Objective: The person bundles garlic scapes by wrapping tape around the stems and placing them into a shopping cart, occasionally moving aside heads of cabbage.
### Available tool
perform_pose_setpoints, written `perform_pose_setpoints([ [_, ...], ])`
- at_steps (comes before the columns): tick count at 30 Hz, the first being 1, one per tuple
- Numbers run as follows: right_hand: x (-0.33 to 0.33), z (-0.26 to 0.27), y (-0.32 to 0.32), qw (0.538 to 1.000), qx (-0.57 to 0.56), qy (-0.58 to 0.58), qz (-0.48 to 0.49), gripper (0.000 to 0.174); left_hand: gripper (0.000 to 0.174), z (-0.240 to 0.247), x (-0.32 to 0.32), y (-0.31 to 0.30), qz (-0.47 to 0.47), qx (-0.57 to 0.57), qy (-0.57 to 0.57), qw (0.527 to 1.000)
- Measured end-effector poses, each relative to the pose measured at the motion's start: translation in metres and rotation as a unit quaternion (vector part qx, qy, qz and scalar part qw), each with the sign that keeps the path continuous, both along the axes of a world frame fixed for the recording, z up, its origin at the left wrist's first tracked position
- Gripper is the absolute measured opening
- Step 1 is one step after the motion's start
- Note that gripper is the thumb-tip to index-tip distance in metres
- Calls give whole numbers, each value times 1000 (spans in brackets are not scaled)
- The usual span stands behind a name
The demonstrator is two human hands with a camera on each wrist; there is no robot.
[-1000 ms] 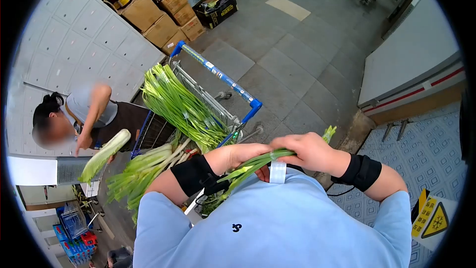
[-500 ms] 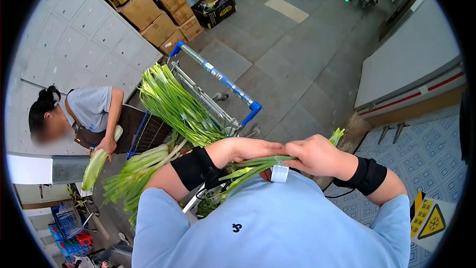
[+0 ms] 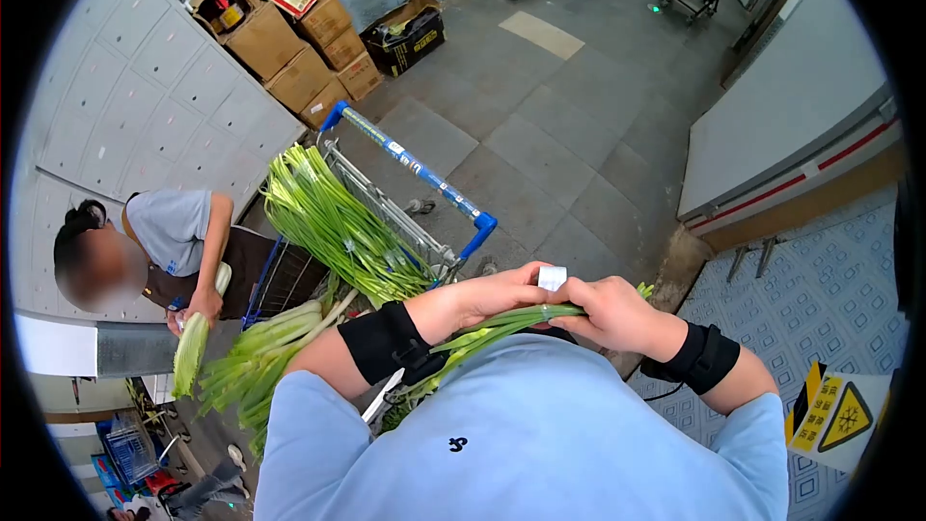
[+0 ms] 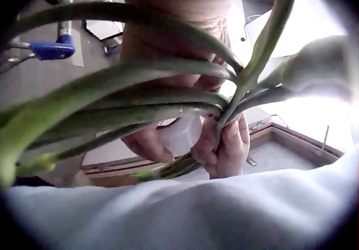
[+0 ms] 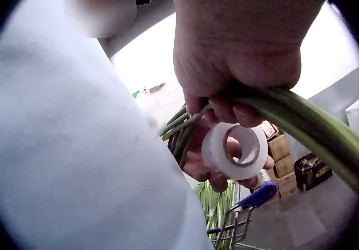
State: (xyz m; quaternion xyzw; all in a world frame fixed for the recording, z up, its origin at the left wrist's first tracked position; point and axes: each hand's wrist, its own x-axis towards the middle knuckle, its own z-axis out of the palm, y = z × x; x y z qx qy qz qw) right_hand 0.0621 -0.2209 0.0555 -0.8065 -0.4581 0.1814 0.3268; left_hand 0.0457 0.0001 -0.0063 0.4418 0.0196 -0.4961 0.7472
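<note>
A bunch of long green stalks point(image 3: 506, 321) that look like scallions lies across the front of the wearer's body. The right hand point(image 3: 617, 314) grips it, fingers curled round the stalks. Close beside it, the left hand point(image 3: 477, 299) holds a roll of clear tape point(image 3: 552, 278). In the right wrist view the tape roll point(image 5: 234, 151) hangs just under the bunch, with the left hand's fingers point(image 5: 219, 180) behind it and a fingertip showing through the core. Seen from the left wrist, leaves point(image 4: 112, 73) cross in front of both hands and partly hide them.
A shopping cart point(image 3: 410, 162) ahead carries a large bundle of green stalks point(image 3: 338, 222) and leafy vegetables point(image 3: 280, 342). Beyond it, another person point(image 3: 178, 241) holds a long pale-green cabbage point(image 3: 191, 352). Cardboard boxes point(image 3: 260, 43) stand by lockers point(image 3: 145, 77); a warning sign point(image 3: 839, 415) is at right.
The tape roll has moved from the body side of the bunch to its far side. The right hand keeps hold of the stalks. The other person has drawn the cabbage closer.
</note>
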Motion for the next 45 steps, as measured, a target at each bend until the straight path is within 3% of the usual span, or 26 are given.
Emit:
perform_pose_setpoints([
  [1,-1,1,0,1000,7,5,-9,27,60,-11,3,-2,-1,-2,-18,1000],
  [4,-4,-3,-4,1000,-5,-2,-9,28,58,-12,6,-4,92,-71,99,988],
  [8,-9,-8,-5,999,-25,0,-28,28,65,14,17,-4,107,40,-73,991],
  [10,-9,-13,-5,998,-45,15,-41,29,71,23,26,2,96,74,-208,971],
  [11,-8,-18,-4,998,-25,25,-53,29,80,25,33,4,84,88,-219,968],
  [14,-4,-25,-2,996,21,48,-78,31,81,37,29,0,138,100,-349,922],
  [19,0,-14,1,992,11,76,-100,33,83,57,26,6,154,82,-358,917],
  [22,6,-16,3,987,-13,129,-98,34,82,65,23,7,122,127,-453,874],
  [23,8,-26,3,984,22,146,-104,31,81,64,21,6,109,106,-496,855],
  [26,14,-33,3,977,77,181,-78,26,80,67,8,0,105,145,-693,698],
  [27,16,-29,3,960,34,260,-96,22,81,63,-1,-3,132,148,-699,687],
  [30,16,-29,2,952,38,284,-106,22,84,33,-9,0,109,106,-788,597],
  [31,15,-29,2,945,54,301,-114,21,76,30,-10,2,103,128,-837,522],
  [34,15,-32,3,954,41,261,-140,22,60,30,-20,2,80,184,-901,384],
  [35,13,-27,4,946,42,284,-153,22,45,32,-25,0,84,191,-898,388],
  [38,6,-11,7,929,49,331,-156,25,43,35,-47,-4,110,237,-846,465],
  [39,7,-15,6,932,54,331,-136,26,46,40,-46,1,60,242,-852,460],
  [42,2,-33,1,949,123,286,-43,27,46,40,-52,10,13,258,-822,507],
  [43,-1,-36,0,953,154,262,-7,27,45,41,-56,12,-1,235,-792,564],
  [45,-8,-23,-6,883,93,458,-53,28,42,48,-63,15,-29,184,-719,669],
])
